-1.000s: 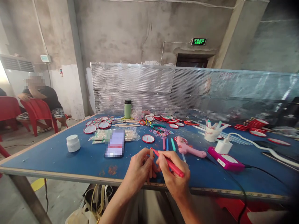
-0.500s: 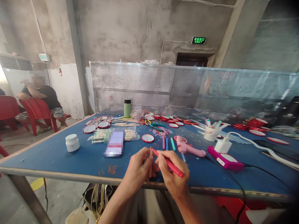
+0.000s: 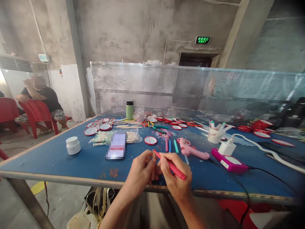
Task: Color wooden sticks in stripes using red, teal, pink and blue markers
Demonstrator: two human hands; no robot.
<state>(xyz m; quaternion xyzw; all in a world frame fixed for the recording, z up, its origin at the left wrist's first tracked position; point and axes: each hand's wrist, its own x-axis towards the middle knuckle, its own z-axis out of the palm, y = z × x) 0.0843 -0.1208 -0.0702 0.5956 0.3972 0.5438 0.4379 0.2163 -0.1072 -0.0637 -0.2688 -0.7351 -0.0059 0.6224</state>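
Observation:
My left hand (image 3: 142, 168) is closed around a flat wooden stick (image 3: 153, 167), held upright near the table's front edge. In my right hand (image 3: 177, 176) is a red marker (image 3: 176, 170), gripped like a pen and slanting up to the left. Its tip meets the stick's upper end. Just beyond my hands lies a round red-rimmed disc (image 3: 150, 140). To its right are a pink marker (image 3: 166, 145), a blue marker (image 3: 170, 146) and a teal marker (image 3: 176, 146). A pink glue gun (image 3: 194, 152) rests farther right.
On the blue table (image 3: 92, 170) stand a white jar (image 3: 73, 145), a phone (image 3: 116, 146), a green bottle (image 3: 129, 110) and a paper cup (image 3: 214, 135) of pens. A magenta power strip (image 3: 228, 162) trails cables at right. A person (image 3: 45, 97) sits at far left.
Both hands keep the same grip on the stick and the marker. The marker's back end has shifted slightly up and left; the view has moved a little.

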